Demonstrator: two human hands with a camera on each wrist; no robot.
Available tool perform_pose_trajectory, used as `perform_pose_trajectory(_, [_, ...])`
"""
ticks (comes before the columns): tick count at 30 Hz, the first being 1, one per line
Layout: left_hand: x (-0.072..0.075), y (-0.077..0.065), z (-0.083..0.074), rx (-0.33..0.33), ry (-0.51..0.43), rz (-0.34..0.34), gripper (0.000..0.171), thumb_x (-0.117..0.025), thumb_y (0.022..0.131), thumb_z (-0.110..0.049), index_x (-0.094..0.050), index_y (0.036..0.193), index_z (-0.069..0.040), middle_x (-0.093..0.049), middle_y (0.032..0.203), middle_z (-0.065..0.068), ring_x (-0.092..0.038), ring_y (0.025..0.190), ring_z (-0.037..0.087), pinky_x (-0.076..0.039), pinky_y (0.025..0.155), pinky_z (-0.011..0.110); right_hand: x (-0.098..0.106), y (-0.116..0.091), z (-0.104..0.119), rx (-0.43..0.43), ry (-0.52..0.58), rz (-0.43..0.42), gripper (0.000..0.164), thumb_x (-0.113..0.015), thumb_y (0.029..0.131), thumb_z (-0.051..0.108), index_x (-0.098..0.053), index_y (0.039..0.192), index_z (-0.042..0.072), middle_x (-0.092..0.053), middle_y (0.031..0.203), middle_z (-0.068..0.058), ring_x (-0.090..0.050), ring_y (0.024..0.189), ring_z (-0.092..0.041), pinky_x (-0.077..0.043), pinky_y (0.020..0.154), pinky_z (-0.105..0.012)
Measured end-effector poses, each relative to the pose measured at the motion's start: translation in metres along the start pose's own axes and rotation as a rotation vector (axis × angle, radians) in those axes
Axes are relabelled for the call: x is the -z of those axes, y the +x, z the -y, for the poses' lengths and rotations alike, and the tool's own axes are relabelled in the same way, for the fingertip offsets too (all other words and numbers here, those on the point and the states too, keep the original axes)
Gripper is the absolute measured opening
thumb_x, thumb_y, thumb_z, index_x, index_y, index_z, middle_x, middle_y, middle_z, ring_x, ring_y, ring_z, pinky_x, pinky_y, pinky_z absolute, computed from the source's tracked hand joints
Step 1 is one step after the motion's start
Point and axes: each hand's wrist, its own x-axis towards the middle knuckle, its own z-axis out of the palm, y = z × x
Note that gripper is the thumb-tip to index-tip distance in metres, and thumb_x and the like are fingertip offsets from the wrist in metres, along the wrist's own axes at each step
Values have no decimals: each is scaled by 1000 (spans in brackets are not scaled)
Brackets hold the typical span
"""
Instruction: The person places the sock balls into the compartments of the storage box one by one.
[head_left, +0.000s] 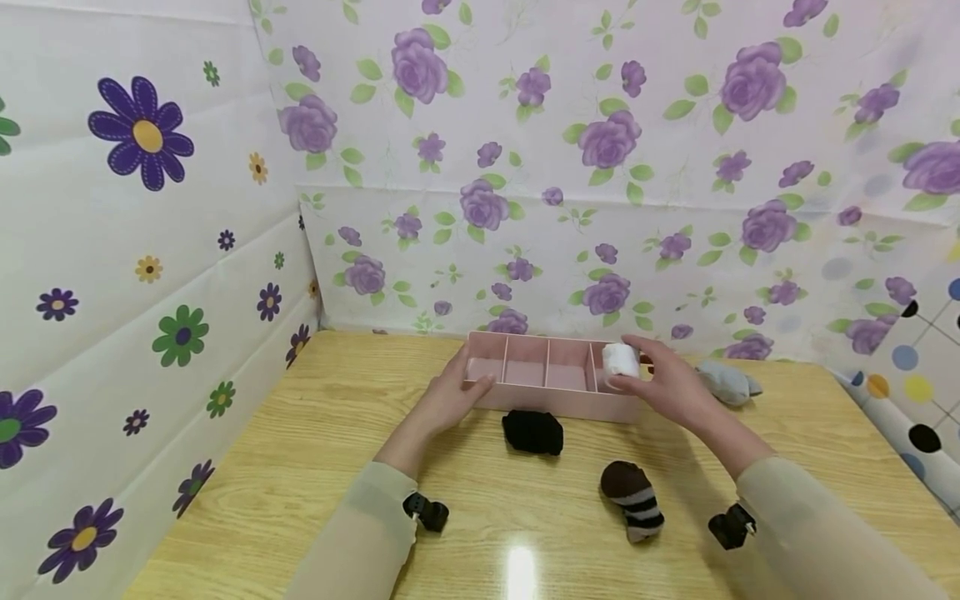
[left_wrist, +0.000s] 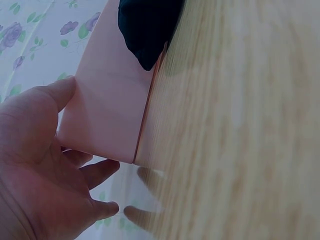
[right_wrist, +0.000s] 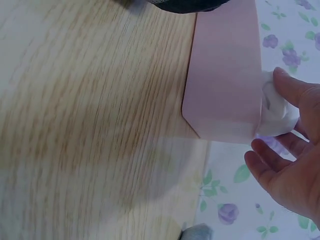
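Observation:
A long pink divided box stands on the table near the back wall. My left hand holds its left end, with the thumb at the front rim and the fingers round the end wall. At the other end, my right hand pinches a white rolled-up sock between thumb and fingers, at the rightmost compartment. In the right wrist view the white sock sits at the box's rim; how deep it reaches inside is hidden. The three compartments to the left show bare bottoms.
In front of the box lies a black rolled sock. A brown sock with grey and black stripes lies nearer, to the right. Beyond my right hand is a grey sock. Flowered cloth hangs behind the wooden table.

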Motion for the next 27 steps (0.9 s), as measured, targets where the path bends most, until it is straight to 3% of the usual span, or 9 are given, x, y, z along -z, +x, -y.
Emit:
perform_pose_trajectory(5, [-5,4,14,-14,-19,-6,98,-53,112,-62,-6,178,-7,-19,181,25,-24,162,52,-23,127,73,-4,3,-1,-5,-26,22,83,-77,106,43,-40,170,5,-43,167,-30,-49,145,-56,-49,109,-72])
perform_pose_trajectory(8, [2,-5,-5,10,-52,3,95,-58,113,-53,-7,178,-6,-18,181,24,-22,163,50,-20,129,70,-5,5,0,-5,-31,27,83,-77,107,42,-40,170,4,-43,167,-31,-45,148,-56,-45,112,-74])
perform_pose_trajectory(13, [6,-10,-19,30,-28,4,90,-60,115,-42,-6,178,-6,-17,182,20,-21,165,44,-21,132,61,-4,5,2,-2,-40,41,84,-76,107,43,-37,171,4,-38,171,-30,-36,155,-55,-37,118,-75])
perform_pose_trajectory(27, [7,-10,-18,17,-7,10,92,-59,115,-47,-7,178,-5,-18,182,20,-23,165,43,-24,132,60,2,-1,-3,16,-55,41,83,-69,111,45,-32,174,6,-34,174,-30,-38,154,-56,-41,115,-76])
